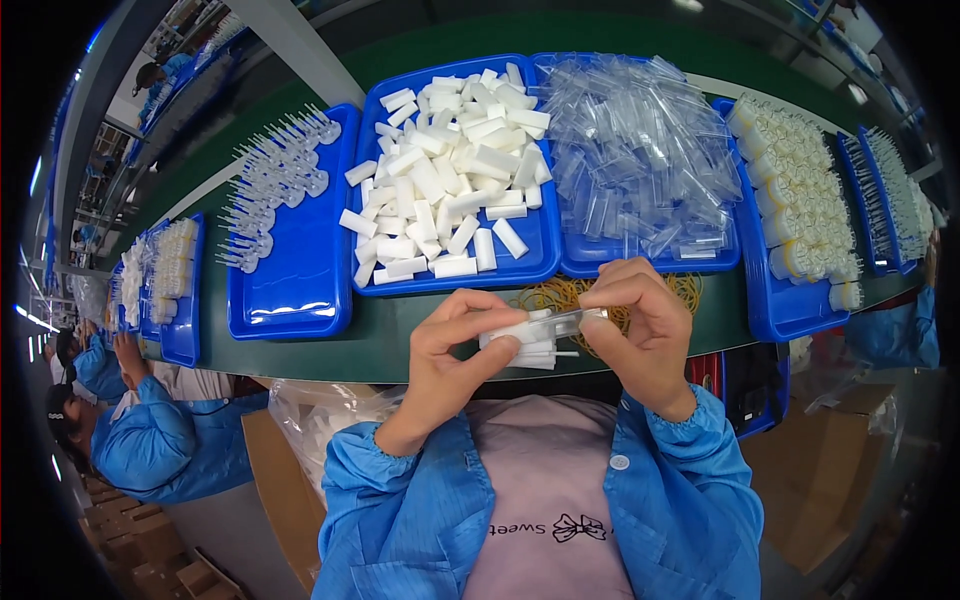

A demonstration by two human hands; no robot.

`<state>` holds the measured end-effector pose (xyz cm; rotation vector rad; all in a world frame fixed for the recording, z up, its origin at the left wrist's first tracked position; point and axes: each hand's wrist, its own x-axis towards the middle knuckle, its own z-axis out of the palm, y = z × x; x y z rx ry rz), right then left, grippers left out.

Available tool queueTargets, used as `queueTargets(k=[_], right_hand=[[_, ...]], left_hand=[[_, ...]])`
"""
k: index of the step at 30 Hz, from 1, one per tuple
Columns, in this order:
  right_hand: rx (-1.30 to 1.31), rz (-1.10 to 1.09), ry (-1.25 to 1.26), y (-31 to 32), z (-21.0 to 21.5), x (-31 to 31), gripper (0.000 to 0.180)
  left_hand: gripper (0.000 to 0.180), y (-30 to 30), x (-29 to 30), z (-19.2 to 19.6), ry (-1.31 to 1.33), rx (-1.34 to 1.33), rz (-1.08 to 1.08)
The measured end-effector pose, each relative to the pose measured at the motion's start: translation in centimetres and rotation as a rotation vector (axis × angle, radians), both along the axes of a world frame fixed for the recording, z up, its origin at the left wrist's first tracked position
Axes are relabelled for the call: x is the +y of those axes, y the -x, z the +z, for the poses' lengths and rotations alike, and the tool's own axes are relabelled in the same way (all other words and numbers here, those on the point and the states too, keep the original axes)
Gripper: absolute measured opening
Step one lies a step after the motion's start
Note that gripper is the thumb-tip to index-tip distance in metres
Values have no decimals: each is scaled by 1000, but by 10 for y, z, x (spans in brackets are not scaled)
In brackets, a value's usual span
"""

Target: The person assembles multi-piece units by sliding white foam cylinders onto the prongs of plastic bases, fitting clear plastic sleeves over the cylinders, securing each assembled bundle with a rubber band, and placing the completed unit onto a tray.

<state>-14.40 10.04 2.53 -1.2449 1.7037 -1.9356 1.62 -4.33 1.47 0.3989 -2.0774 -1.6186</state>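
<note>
Holding a clear plastic sleeve near the centre of the frame, the two hands grip from opposite sides. The left hand has thumb and forefinger clamped on small white pieces and, it seems, the sleeve's left end; overlap and glare leave it unclear whether that end sits around a white piece or only beside it. The right hand has thumb and fingertips clamped on the sleeve's right end. The sleeve is best kept straight between both grips under light pressure, since thin clear walls would likely crease if squeezed hard. The left should steady, the right make fine adjustments, and the white pieces be kept from fanning out. White rectangular blocks fill a blue tray at upper centre, more clear sleeves lie heaped to their right, and yellow rubber bands lie just beyond the hands.
</note>
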Motion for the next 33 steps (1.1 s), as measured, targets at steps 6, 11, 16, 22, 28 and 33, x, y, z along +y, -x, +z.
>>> queueTargets(k=[6, 11, 16, 22, 28, 33], right_hand=[[115, -5, -5, 3, 2, 2, 16], [-516, 58, -67, -2, -1, 2, 12], [-539, 113, -51, -1, 0, 4, 13], [-467, 132, -33, 0, -2, 3, 15], [-489, 155, -26, -2, -2, 1, 13], [-599, 165, -27, 7, 3, 5, 13]], left_hand=[[29, 2, 1, 1, -425, -73, -84], [35, 5, 9, 7, 340, 93, 74], [37, 4, 10, 7, 428, 120, 105], [35, 4, 10, 9, 322, 82, 119], [45, 4, 7, 11, 428, 80, 97], [68, 6, 1, 2, -547, 70, -131]])
